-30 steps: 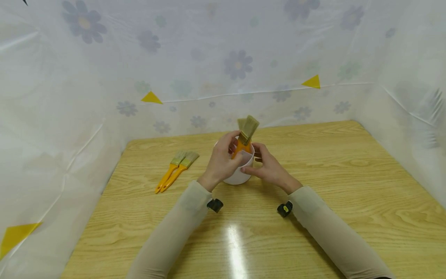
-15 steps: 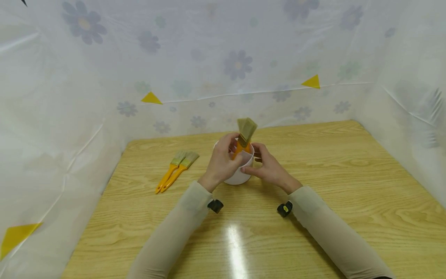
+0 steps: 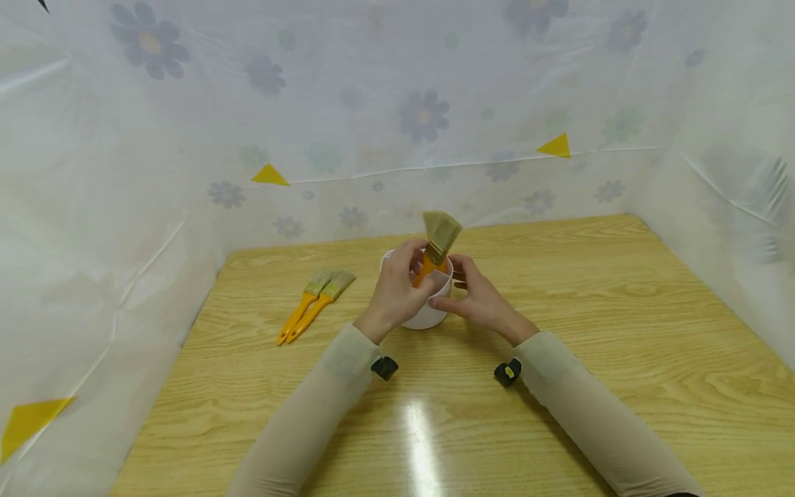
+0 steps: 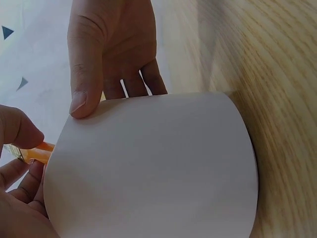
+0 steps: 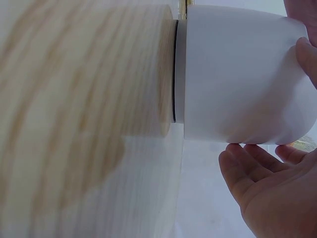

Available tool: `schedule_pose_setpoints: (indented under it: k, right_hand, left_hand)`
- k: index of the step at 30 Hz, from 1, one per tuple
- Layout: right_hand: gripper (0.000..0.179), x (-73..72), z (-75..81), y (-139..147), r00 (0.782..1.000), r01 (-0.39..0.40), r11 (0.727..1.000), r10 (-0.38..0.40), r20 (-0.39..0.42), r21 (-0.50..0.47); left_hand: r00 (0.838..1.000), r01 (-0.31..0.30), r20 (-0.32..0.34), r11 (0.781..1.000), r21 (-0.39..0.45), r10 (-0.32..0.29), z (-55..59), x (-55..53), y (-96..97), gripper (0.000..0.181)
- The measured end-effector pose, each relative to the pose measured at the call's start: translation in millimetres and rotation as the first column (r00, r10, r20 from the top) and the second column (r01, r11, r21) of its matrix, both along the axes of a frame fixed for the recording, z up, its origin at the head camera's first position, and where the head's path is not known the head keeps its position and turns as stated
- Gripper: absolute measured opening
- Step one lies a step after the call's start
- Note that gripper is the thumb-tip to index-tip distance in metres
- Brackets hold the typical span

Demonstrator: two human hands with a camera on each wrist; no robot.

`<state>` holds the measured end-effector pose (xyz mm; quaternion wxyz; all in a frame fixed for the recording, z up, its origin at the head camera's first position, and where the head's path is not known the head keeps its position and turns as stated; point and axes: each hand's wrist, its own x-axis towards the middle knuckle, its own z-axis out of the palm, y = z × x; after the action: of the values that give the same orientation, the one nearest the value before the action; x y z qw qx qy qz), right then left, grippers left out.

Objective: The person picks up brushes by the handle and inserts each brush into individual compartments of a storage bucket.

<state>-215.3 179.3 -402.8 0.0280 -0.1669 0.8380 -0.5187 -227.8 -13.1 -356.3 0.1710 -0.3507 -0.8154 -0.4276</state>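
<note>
A white round container (image 3: 424, 317) stands upright on the table. My right hand (image 3: 481, 300) grips its right side, thumb at the front near the rim and fingers round the far side. My left hand (image 3: 397, 286) reaches over the rim and pinches a paintbrush (image 3: 442, 235) by its orange handle, bristles up and leaning right. Its bristles overlap those of another brush behind it in the head view. The handle's lower end is hidden inside the container. In the left wrist view the orange handle (image 4: 42, 152) shows between left thumb and fingers.
Two more paintbrushes (image 3: 317, 304) with orange handles lie side by side on the wooden table (image 3: 590, 310), left of the container. Flowered, translucent sheeting (image 3: 373, 103) with yellow triangles surrounds the table at the back and sides.
The paintbrush in my left hand has sunk slightly lower, and its bristles have shifted against the brush behind. My right hand keeps its hold on the container.
</note>
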Motion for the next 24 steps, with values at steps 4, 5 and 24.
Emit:
schedule_pose_setpoints:
  k: [4,5,24]
  right_hand:
    - [0.089,0.5,1.0,-0.6,1.000,-0.003,1.000,0.003,-0.005,-0.003]
    - [0.089,0.5,1.1,-0.6,1.000,-0.005,1.000,0.005,-0.009,-0.004]
    - [0.088,0.5,0.7,-0.6,0.999,-0.010,1.000,0.009,-0.052,-0.007]
  left_hand:
    - [1.000,0.006,-0.008,1.000,-0.001,-0.006,-1.0,-0.2,-0.1,0.048]
    - [1.000,0.007,-0.013,1.000,-0.001,-0.007,-1.4,-0.4,-0.1,0.047]
    - [0.997,0.018,-0.076,0.999,-0.030,-0.020,-6.8,-4.9,2.7,0.043]
